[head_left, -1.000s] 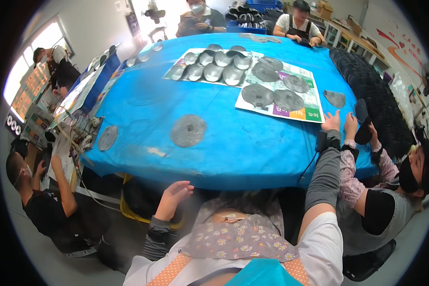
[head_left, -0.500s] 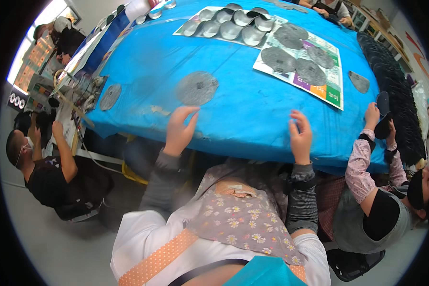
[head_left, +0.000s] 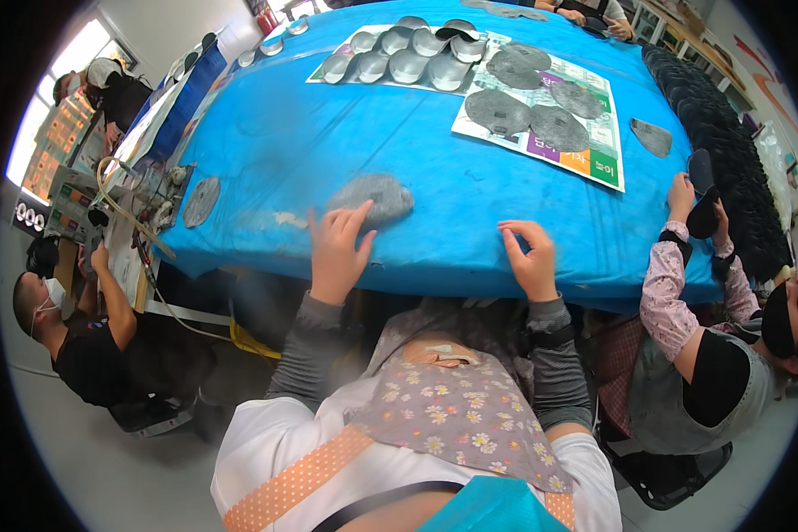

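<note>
Fingers of the left hand [head_left: 335, 253] lie spread, their tips touching the near edge of a grey oval insole piece [head_left: 372, 197] on the blue-covered bench [head_left: 275, 151]. The right hand [head_left: 530, 257] rests apart at the bench's front edge, fingers curled, pinching nothing. More grey pieces [head_left: 528, 111] lie on printed sheets [head_left: 594, 160] farther back.

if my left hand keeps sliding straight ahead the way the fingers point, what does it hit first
The left hand points up the blue table cover. Its fingers already reach the near edge of the flat grey oval pad, so that pad comes first. Whether they touch it yet is unclear through the blur.
</note>
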The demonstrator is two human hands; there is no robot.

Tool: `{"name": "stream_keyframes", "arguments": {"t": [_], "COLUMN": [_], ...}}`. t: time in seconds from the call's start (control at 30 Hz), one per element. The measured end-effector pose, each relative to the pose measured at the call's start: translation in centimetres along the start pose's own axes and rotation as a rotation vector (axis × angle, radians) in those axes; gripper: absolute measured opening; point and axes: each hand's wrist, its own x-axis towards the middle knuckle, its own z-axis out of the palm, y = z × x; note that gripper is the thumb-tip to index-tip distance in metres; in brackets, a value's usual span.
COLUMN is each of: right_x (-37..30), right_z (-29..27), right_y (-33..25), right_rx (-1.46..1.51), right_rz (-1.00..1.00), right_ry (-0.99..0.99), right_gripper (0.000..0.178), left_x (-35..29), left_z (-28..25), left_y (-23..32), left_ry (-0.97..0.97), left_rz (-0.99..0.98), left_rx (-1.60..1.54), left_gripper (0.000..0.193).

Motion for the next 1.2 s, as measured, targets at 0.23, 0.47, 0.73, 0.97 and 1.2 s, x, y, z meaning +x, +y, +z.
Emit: {"name": "stream_keyframes", "arguments": {"t": [0.23,0.47,0.73,0.97,1.2], "right_x": [-1.9,-0.7,-1.0,-1.2,-1.3], "right_z": [5.5,5.6,2.9,1.7,0.9], "right_y": [-6.0,-7.7,-9.4,-10.8,-9.6], "right_rx": [0.757,1.395,1.139,1.124,0.642], "right_rz": [0.543,0.886,0.641,0.396,0.460], "right_ry": [-0.290,-0.162,-0.150,-0.299,-0.394], "right_gripper": [0.031,0.024,0.018,0.037,0.051], "left_x": [1.0,-0.7,0.2,0.8,0.4], "left_z": [-2.2,-3.4,-3.3,-3.3,-3.5], "left_y": [2.6,5.5,6.6,8.0,8.0], "left_ry": [0.074,-0.018,0.031,-0.287,-0.297], "left_rz": [0.074,0.222,0.104,-0.143,-0.429], "left_rx": [-0.235,-0.435,-0.592,-0.933,-1.561], "left_gripper": [0.039,0.048,0.066,0.044,0.040]}}
